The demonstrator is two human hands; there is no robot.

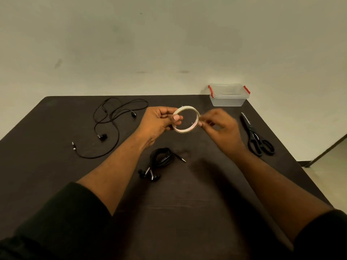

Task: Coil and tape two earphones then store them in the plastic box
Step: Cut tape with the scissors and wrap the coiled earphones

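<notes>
My left hand (pixel 159 120) holds a thin white tape roll (pixel 185 130) up above the dark table, thumb inside the ring. My right hand (pixel 220 126), blurred, pinches the roll's right edge with its fingertips. Below the hands a coiled black earphone (pixel 161 158) lies on the table, its earbuds at the lower left and its plug sticking out to the right. A second black earphone (pixel 112 119) lies uncoiled and loose at the left. The clear plastic box (pixel 228 100) with red clips stands at the far right corner.
Black scissors (pixel 256 136) lie along the table's right edge, handles toward me. The dark table (pixel 187 203) ends at a pale wall behind. Floor shows past the right edge.
</notes>
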